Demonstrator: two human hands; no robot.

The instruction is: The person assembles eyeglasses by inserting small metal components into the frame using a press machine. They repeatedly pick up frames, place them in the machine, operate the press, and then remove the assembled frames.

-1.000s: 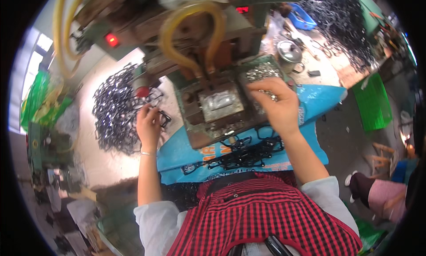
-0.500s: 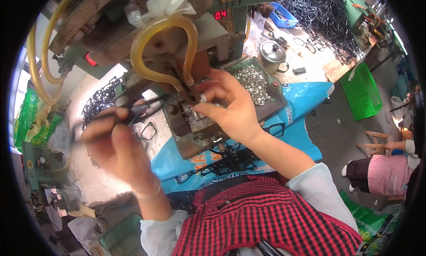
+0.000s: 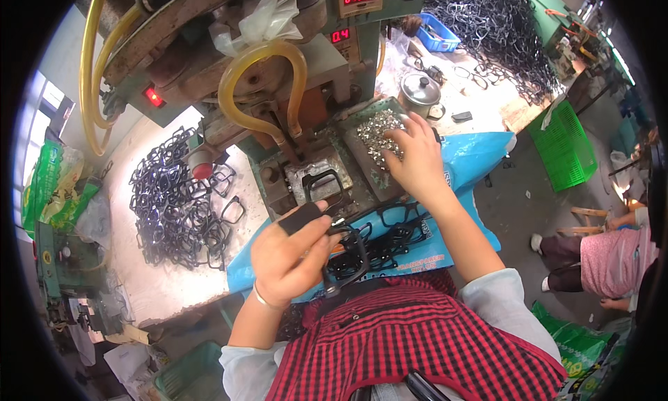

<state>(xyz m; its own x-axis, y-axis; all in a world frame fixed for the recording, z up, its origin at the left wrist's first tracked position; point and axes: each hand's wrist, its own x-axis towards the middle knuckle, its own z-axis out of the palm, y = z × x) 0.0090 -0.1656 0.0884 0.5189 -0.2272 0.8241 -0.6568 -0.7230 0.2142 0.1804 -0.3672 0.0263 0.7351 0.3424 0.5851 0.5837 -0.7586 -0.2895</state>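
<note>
My left hand (image 3: 289, 251) is closed on a black eyeglass frame (image 3: 325, 182) in front of the press. One rim of the frame reaches over the press's metal bed (image 3: 300, 180), and the other hangs nearer me. A dark, flat band (image 3: 301, 219) lies across my left fingers. Farther right, my right hand (image 3: 421, 168) rests at a heap of small shiny metal pieces (image 3: 379, 133) on the machine's plate. Its thumb and fingers are apart, and I see nothing held between them. The fingertips partly cover the heap.
Many black eyeglass frames (image 3: 177, 199) are heaped left of the press (image 3: 271, 171), and more (image 3: 393, 237) lie on blue plastic sheeting (image 3: 476, 161). A yellow hose (image 3: 226, 88) loops above the bed. A lidded metal pot (image 3: 421, 91) stands beyond my right hand.
My left hand has swung from the far left to the press front, bringing an eyeglass frame. My right hand has left the press bed and moved right to the metal pieces.
</note>
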